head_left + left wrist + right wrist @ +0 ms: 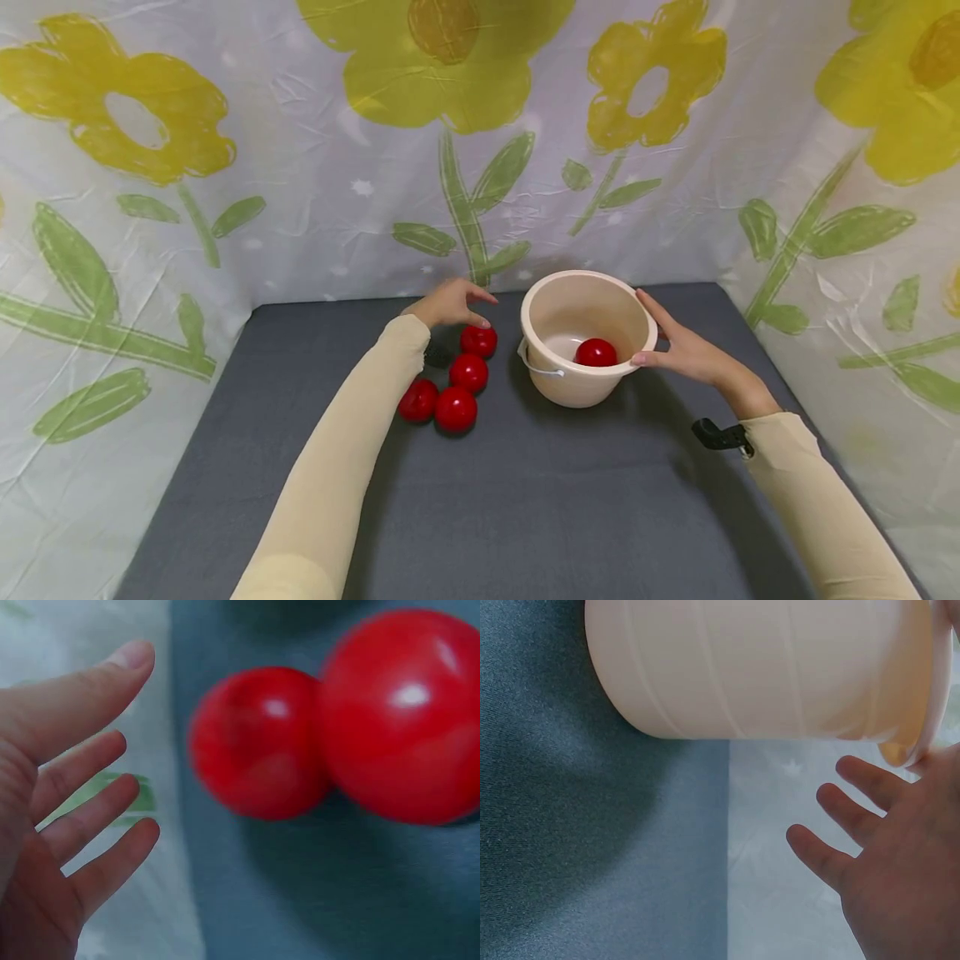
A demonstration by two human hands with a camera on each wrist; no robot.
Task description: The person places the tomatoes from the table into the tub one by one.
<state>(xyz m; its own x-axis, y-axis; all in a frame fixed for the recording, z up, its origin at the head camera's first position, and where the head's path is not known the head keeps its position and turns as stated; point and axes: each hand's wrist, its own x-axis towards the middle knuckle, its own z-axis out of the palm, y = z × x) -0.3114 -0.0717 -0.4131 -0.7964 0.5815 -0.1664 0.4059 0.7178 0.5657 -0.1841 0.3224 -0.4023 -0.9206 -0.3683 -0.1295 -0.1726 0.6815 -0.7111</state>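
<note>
Several shiny red balls (455, 409) sit close together on the dark grey table. My left hand (450, 303) hovers at the far end of this group, thumb and fingers spread, right by the farthest ball (478, 341). In the left wrist view the hand (67, 795) holds nothing. To the right stands a cream bucket (573, 383) with another red ball (596, 352) inside and its handle hanging down. My right hand (693, 354) touches the bucket's right rim with thumb and forefinger. Its other fingers (851, 814) stretch out straight beside the bucket, apart from it.
A dark grey cloth (525, 517) covers the table. White sheets with yellow flowers (442, 33) hang along the back and both sides. A black strap (720, 435) circles the right wrist.
</note>
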